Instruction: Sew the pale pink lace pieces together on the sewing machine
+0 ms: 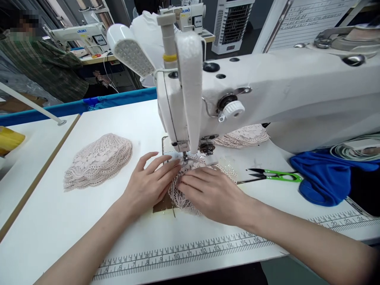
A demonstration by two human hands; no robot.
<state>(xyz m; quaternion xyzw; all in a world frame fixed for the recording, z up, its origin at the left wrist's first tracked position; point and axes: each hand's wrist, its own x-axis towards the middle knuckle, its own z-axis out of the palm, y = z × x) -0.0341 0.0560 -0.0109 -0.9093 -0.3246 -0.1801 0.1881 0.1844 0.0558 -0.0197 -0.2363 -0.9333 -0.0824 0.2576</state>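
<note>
A beige lace piece lies under the presser foot of a white sewing machine. My left hand rests to the left of the needle, its fingers stretched out and apart, fingertips touching the lace edge. Across the lace, just right of and in front of the foot, my right hand lies with fingers extended flat; its thumb is hidden. A stack of beige lace pieces sits on the table left of my hands. More lace lies behind the needle area, partly covered by the machine.
Green-handled thread snips and a blue cloth lie at the right. A ruler strip runs along the table's front edge. At the left is a yellow object. Behind, a person in a checked shirt sits near another sewing machine.
</note>
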